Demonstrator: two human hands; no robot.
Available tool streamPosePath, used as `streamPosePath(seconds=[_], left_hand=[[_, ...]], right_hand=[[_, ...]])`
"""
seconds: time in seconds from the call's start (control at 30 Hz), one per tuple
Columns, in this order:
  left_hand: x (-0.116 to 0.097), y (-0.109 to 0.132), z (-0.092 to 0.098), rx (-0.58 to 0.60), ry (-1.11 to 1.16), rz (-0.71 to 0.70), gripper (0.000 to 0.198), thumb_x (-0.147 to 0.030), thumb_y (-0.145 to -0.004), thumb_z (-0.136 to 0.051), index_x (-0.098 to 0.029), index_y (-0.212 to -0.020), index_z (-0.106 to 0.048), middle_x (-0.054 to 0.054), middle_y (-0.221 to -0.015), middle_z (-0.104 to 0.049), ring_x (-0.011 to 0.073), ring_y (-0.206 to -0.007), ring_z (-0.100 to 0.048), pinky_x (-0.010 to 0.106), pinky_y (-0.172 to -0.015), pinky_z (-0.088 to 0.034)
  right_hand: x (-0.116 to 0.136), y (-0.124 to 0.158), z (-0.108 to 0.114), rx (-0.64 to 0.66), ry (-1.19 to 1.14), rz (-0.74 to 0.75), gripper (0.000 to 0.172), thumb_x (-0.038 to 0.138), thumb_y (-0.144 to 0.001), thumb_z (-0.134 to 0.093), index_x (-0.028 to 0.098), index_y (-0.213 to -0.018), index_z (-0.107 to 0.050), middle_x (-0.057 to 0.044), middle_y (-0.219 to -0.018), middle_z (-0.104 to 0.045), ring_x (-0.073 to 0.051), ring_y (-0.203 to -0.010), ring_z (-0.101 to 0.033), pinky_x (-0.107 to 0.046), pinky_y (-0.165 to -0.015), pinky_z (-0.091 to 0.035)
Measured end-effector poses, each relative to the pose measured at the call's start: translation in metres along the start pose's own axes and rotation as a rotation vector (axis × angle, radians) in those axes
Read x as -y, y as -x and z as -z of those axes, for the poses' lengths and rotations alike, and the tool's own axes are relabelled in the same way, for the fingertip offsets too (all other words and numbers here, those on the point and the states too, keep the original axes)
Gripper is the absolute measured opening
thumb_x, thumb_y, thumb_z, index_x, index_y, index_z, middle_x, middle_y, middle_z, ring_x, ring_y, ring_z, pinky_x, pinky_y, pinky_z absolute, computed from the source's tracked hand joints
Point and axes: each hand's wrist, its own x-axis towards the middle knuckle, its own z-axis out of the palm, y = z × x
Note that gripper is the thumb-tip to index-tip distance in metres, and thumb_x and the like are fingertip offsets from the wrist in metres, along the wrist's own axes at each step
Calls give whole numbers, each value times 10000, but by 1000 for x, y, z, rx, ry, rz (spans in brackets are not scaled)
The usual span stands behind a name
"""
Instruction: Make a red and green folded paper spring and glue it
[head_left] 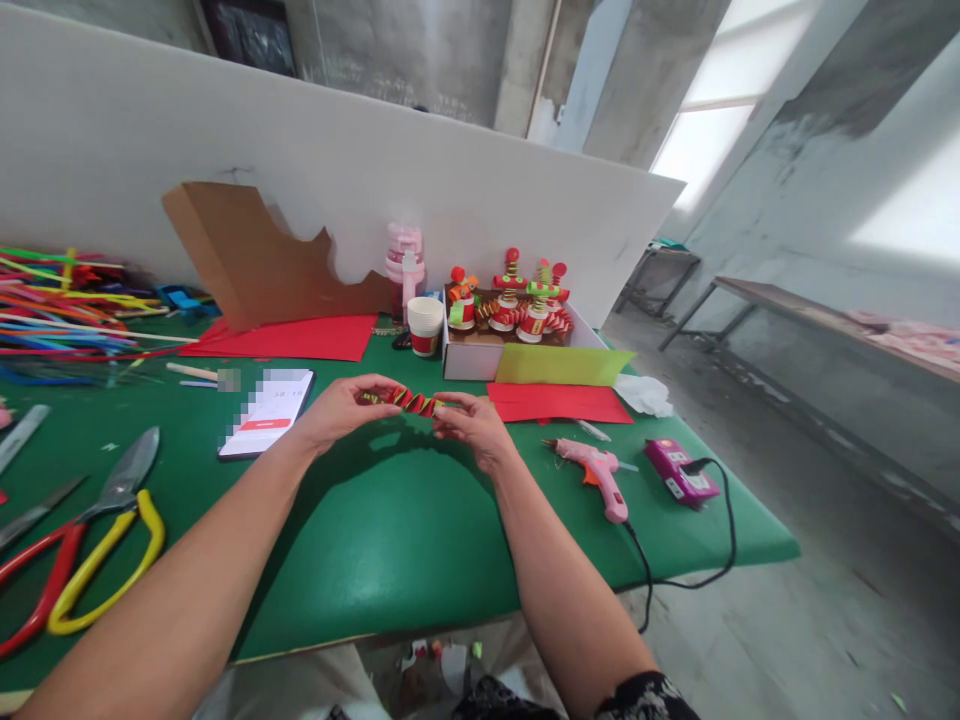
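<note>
A red and yellow-green folded paper spring (pixel 415 402) is stretched sideways above the green table, held at both ends. My left hand (pixel 358 405) pinches its left end, and my right hand (pixel 466 420) pinches the right end between thumb and fingers. Behind the hands stands a white and red paper cup (pixel 425 326). To its right, an open box (pixel 471 361) holds several cup figures (pixel 534 318) with paper springs and red round tops. Closest to my right forearm lies a pink glue gun (pixel 600 475).
On the left lie red and yellow handled scissors (pixel 124 500), a phone (pixel 268 412) and many coloured pipe cleaners (pixel 67 310). Red paper sheets (pixel 300 338), torn cardboard (pixel 255 265) and a pink bottle (pixel 405 262) stand or lie at the back. A purple power box (pixel 681 472) with a black cord sits right.
</note>
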Motion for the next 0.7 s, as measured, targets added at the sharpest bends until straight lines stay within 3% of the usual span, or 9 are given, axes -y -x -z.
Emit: streamPosePath(seconds=[0.1, 0.2, 0.27, 0.33, 0.43, 0.57, 0.7], left_hand=[[6, -3, 1, 12, -150, -43, 381, -478, -568, -829, -246, -866, -779, 10, -650, -662, 171, -584, -524, 298, -584, -426], [10, -6, 2, 42, -250, -79, 382, -481, -537, -834, -269, -851, -786, 24, -737, -710, 159, -562, -484, 292, -559, -401], [9, -6, 3, 39, -249, -81, 402, -511, -543, -826, -267, -859, -782, 35, -806, -735, 166, -600, -522, 294, -590, -424], [7, -6, 5, -40, -197, -77, 384, -542, -613, -784, -252, -863, -771, 37, -800, -735, 178, -653, -567, 294, -632, -446], [5, -6, 9, -271, -77, -68, 322, -537, -727, -702, -231, -819, -743, 26, -737, -710, 158, -631, -561, 277, -611, -444], [6, -9, 14, -486, 6, -74, 272, -485, -767, -668, -217, -736, -705, 12, -699, -690, 118, -556, -512, 251, -550, -416], [7, -9, 11, -464, 1, -61, 251, -457, -755, -660, -212, -720, -700, 6, -658, -673, 119, -546, -515, 251, -539, -402]], right_hand=[[-4, -4, 5, -22, 130, 20, 314, 249, -657, -863, 169, -918, -709, 6, -631, -688, -109, -531, -598, -229, -522, -486], [-7, -8, 12, -52, 341, 89, 242, 254, -674, -846, 175, -871, -730, 16, -598, -661, -102, -486, -539, -241, -519, -445], [-8, -10, 18, -101, 508, 146, 182, 261, -685, -835, 188, -823, -743, 17, -585, -638, -118, -518, -544, -272, -593, -470], [-6, -11, 23, -195, 640, 201, 137, 285, -709, -817, 208, -797, -744, 9, -605, -628, -152, -608, -582, -308, -701, -491], [-1, -10, 29, -310, 702, 277, 115, 351, -798, -733, 240, -826, -737, -19, -728, -667, -189, -763, -620, -345, -833, -484], [4, -5, 26, -168, 765, 349, 258, 379, -786, -739, 254, -1012, -731, -53, -1014, -702, -218, -950, -622, -386, -951, -465], [0, -4, 17, 22, 872, 443, 516, 218, -631, -857, 260, -1123, -708, -73, -1193, -662, -261, -1178, -557, -443, -1099, -362]])
